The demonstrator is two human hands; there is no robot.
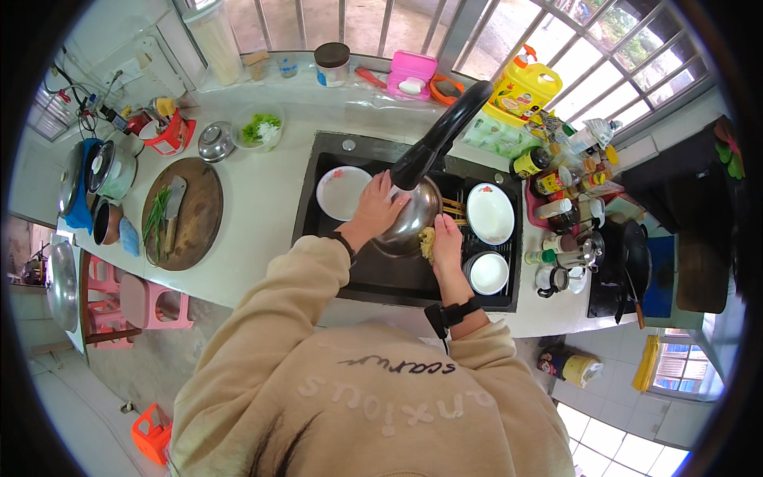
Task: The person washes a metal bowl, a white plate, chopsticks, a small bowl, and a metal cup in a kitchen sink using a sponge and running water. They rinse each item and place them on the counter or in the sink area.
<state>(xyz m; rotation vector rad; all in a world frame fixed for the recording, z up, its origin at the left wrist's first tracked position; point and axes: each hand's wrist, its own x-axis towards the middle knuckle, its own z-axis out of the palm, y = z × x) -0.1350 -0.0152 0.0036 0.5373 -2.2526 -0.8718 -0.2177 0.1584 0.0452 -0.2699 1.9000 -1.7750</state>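
Note:
A shiny stainless-steel bowl [412, 225] is tilted in the black sink [381, 275], below a black faucet [444, 134]. My left hand [374, 206] steadies the bowl, thumb and fingers spread over its metal side. In my right hand [448, 241] is a tan scrubber [427, 243], pressed at the bowl's near right edge. A white bowl with a floral mark [344, 192] lies in the sink left of my left hand. Wooden chopsticks [454, 208], an oval white dish [490, 213] and a small white bowl [489, 273] sit on the rack side at the right.
On the left counter, a round wooden board [199, 229] carries a cleaver [173, 206] and green stalks [156, 217]. A bowl of chopped greens [258, 129] stands behind it. Seasoning bottles [554, 179] crowd the right counter beside a wok [633, 256]. A yellow detergent jug [527, 89] stands by the window.

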